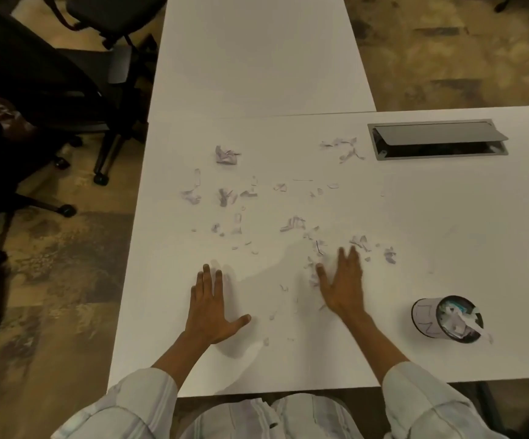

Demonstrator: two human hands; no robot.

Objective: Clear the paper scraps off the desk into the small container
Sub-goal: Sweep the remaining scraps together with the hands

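Paper scraps (pixel 234 198) littered the desk (pixel 415 217) (container (pixel 447 318) already stuffed); your left hand (pixel 212 308) and right hand (pixel 342 286) lay spread flat.

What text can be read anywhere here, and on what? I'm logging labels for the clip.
Small container: hand-drawn marks on its white side, perhaps large letters, too blurred to read.
Paper scraps: faint purplish marks, too small to read.
Desk cable hatch: no text visible.
Nothing else carries writing.
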